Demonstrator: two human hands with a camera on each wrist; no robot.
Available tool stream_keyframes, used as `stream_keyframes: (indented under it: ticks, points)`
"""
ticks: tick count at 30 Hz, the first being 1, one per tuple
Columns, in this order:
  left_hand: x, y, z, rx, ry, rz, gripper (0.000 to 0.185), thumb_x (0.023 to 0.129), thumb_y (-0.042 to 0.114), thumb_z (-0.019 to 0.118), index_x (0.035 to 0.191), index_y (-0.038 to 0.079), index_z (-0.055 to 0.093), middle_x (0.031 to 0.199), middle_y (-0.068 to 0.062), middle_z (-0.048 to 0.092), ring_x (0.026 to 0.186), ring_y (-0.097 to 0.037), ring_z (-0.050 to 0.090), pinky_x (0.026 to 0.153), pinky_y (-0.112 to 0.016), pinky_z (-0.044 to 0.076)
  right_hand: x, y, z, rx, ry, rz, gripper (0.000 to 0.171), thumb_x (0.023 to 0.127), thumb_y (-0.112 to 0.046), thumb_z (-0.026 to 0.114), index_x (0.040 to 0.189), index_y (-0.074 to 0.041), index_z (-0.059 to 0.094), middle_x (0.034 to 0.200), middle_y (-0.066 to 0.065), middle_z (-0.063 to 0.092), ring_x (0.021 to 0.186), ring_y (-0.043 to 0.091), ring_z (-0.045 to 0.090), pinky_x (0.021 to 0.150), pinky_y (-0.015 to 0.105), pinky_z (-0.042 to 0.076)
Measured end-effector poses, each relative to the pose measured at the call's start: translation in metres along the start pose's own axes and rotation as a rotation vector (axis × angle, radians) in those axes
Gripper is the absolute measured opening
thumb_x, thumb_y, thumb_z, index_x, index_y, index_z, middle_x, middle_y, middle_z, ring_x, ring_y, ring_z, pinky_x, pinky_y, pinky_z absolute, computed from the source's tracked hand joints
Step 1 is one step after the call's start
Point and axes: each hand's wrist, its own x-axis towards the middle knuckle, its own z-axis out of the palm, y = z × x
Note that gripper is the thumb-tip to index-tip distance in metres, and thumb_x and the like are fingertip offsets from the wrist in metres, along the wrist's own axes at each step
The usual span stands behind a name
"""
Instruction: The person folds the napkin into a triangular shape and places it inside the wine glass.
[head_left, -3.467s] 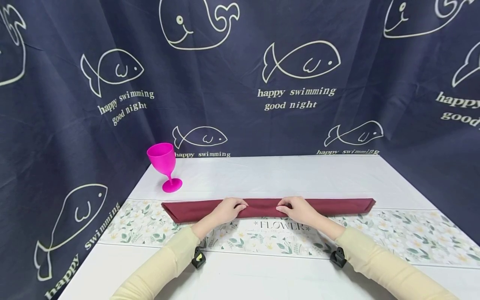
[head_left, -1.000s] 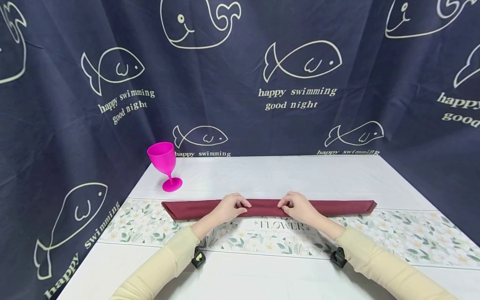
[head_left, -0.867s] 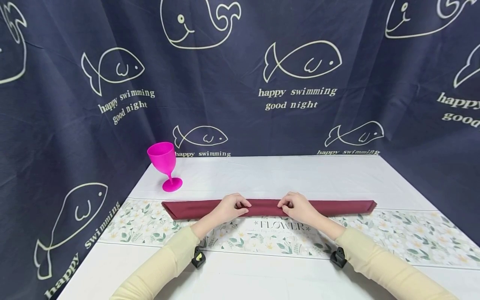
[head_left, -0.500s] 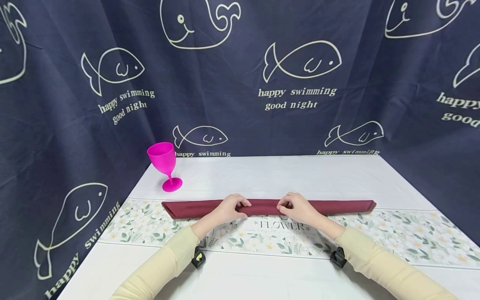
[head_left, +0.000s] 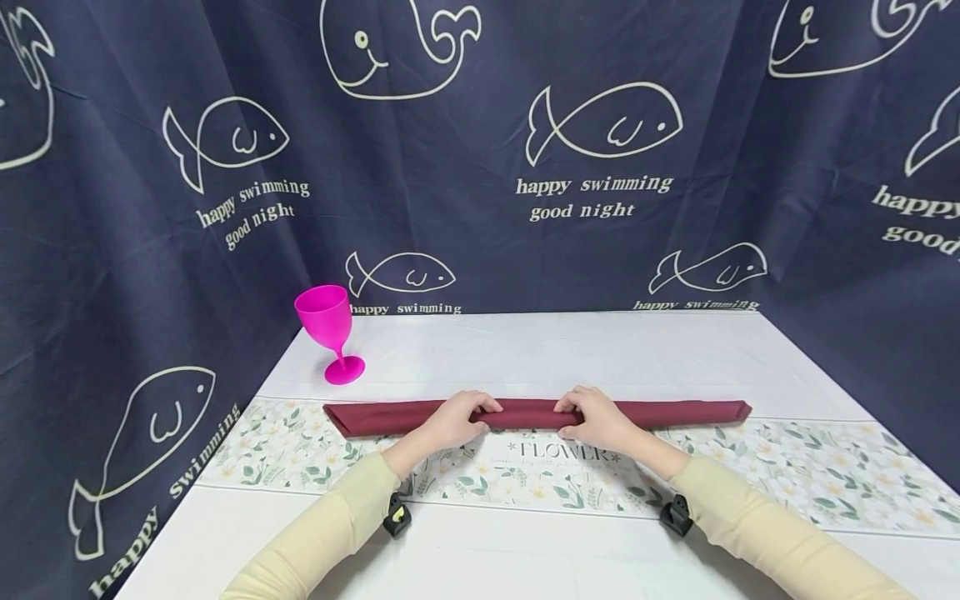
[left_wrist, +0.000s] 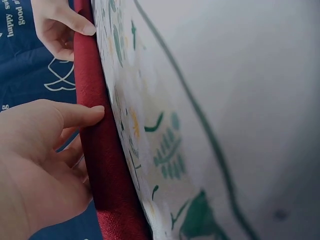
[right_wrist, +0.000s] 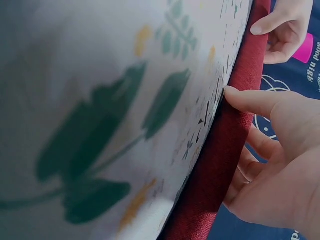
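Note:
A dark red cloth [head_left: 528, 414], rolled into a long narrow strip, lies crosswise on the table. My left hand [head_left: 453, 418] grips it left of its middle; in the left wrist view the thumb [left_wrist: 85, 115] lies over the near side and the other fingers are behind. To the right of the middle, my right hand [head_left: 597, 419] holds the roll the same way, its thumb [right_wrist: 250, 100] at the near edge in the right wrist view. A short span of cloth shows between the hands. The fingertips on the far side are partly hidden by the roll.
A bright pink goblet [head_left: 327, 320] stands upright at the back left of the white table [head_left: 525, 550]. A floral printed band marked "FLOWER" [head_left: 563, 452] runs under and in front of the cloth. Dark blue curtains [head_left: 480, 217] hang behind and at both sides.
The cloth strip has become narrower and rounder, its near edge drawn away from me. Both thumbs have shifted down to its near side. The goblet stays in place.

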Motion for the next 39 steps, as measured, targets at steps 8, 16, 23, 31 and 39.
stream_keyframes:
  ticks: [8,16,23,31,39]
  points:
    - [0.0027,-0.0011,0.0004,-0.036,0.014,-0.050,0.025,0.086,0.014,0.055,0.109,0.019,0.061,0.110,0.000,0.060,0.109,-0.017,0.051,0.092,-0.032,0.041,-0.0007,-0.0002,-0.0008,-0.007,-0.011,0.020,0.024,0.074,-0.020,0.069,0.096,-0.012,0.062,0.087,-0.002,0.056,0.089,0.020,0.049,0.076,0.037,0.041]
    - [0.0045,-0.0035,0.0037,-0.030,-0.003,-0.081,0.026,0.089,0.020,0.050,0.113,0.018,0.059,0.114,0.000,0.059,0.108,-0.016,0.052,0.091,-0.031,0.042,-0.0007,0.0009,-0.0004,0.025,-0.001,0.002,0.023,0.078,-0.019,0.065,0.098,-0.009,0.061,0.091,0.002,0.061,0.092,0.023,0.053,0.080,0.039,0.043]
    - [0.0020,-0.0028,0.0023,-0.007,0.010,-0.099,0.031,0.084,0.033,0.057,0.109,0.015,0.060,0.106,0.000,0.061,0.101,-0.015,0.054,0.086,-0.032,0.043,0.0001,0.0017,-0.0004,0.049,0.002,0.024,0.016,0.080,-0.018,0.062,0.094,-0.010,0.059,0.086,0.001,0.061,0.080,0.015,0.055,0.071,0.033,0.045]
    - [0.0016,-0.0041,0.0021,-0.017,0.038,-0.130,0.026,0.084,0.033,0.055,0.103,0.016,0.060,0.098,0.003,0.063,0.090,-0.011,0.057,0.078,-0.028,0.045,0.0013,0.0013,0.0003,0.062,-0.006,0.064,0.014,0.082,-0.021,0.061,0.090,-0.011,0.060,0.076,-0.004,0.059,0.064,0.009,0.045,0.061,0.026,0.040]
    - [0.0018,-0.0030,0.0033,0.035,0.041,-0.099,0.027,0.088,0.033,0.049,0.105,0.016,0.061,0.098,0.002,0.064,0.094,-0.013,0.058,0.082,-0.031,0.046,0.0017,0.0026,0.0014,0.058,-0.025,0.083,0.016,0.083,-0.021,0.058,0.093,-0.009,0.062,0.074,-0.003,0.058,0.063,0.010,0.045,0.060,0.026,0.038]
